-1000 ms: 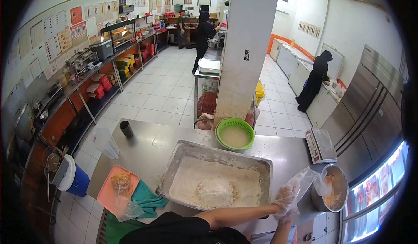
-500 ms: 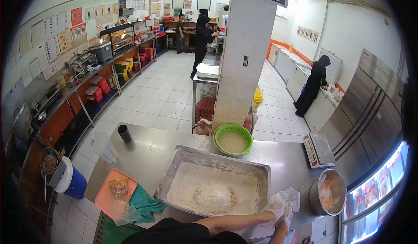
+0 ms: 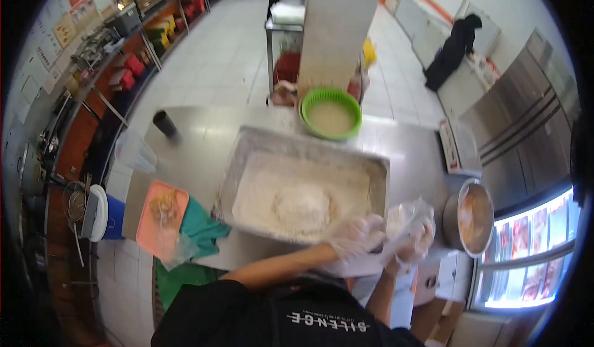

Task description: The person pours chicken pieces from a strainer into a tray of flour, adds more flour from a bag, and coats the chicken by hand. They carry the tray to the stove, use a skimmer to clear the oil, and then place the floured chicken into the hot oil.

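Both hands wear clear plastic gloves and meet at the near right corner of the flour tray. The left hand has its fingers curled onto the loose plastic of the right hand's glove. Whether the right hand has its fingers apart or together cannot be told through the blur. A metal bowl stands just right of the hands. A green bowl sits beyond the tray, an orange tray to its left.

Steel desk carries: flour tray, green bowl, dark cup, scale, orange tray, metal pot, apparently at its edge.
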### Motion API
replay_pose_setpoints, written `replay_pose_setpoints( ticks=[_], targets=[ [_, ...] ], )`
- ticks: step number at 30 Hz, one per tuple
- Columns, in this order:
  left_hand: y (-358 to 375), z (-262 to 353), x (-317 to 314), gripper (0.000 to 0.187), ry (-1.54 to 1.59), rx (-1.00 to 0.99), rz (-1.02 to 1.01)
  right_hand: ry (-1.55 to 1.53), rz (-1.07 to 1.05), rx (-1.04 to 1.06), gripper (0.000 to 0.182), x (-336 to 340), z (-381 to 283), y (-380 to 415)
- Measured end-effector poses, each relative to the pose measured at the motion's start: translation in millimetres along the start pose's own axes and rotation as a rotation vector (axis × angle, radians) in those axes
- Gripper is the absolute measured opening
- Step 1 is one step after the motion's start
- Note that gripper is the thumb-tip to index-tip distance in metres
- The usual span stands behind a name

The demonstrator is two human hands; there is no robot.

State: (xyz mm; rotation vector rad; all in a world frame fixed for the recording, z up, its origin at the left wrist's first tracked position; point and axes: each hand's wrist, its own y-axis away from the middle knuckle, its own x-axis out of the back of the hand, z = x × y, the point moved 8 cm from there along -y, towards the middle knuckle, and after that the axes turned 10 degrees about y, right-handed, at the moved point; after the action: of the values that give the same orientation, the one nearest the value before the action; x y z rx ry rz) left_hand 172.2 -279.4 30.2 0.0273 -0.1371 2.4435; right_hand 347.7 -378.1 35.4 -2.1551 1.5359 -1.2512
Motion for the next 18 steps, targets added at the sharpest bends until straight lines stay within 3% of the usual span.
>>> replay_pose_setpoints(
  ticks=[2, 4, 6, 8, 10, 12, 13, 16, 18],
  targets=[
    [28, 8, 39, 0.045, -0.206, 0.241, -0.133, -0.145, -0.118, 0.034, 0.027, -23, -40, 4],
    [60, -11, 75, 0.045, -0.243, 0.354, -0.017, -0.380, -0.440, -0.165, 0.026, -72, -56, 22],
    [84, -29, 110, 0.042, -0.291, 0.401, 0.089, -0.271, -0.874, -0.059, 0.036, -112, -99, 38],
    [99, -47, 139, 0.038, -0.145, 0.489, 0.339, -0.046, -1.073, 0.357, 0.045, -162, -115, 77],
    [103, -63, 168, 0.036, -0.083, 0.511, 0.541, 0.040, -1.018, 0.890, 0.053, -209, -128, 132],
    [105, -87, 185, 0.035, -0.097, 0.518, 0.681, 0.000, -0.995, 1.127, 0.057, -242, -110, 187],
    [107, -133, 187, 0.037, 0.170, 0.444, 0.789, -0.014, -0.988, 1.248, 0.059, -251, -108, 199],
    [97, -178, 198, 0.036, 0.308, 0.465, 0.928, 0.094, -1.113, 1.170, 0.074, -244, -128, 157],
    [92, -226, 207, 0.035, -0.011, 0.549, 0.895, 0.326, -1.121, 1.067, 0.072, -244, -123, 156]
  ],
)
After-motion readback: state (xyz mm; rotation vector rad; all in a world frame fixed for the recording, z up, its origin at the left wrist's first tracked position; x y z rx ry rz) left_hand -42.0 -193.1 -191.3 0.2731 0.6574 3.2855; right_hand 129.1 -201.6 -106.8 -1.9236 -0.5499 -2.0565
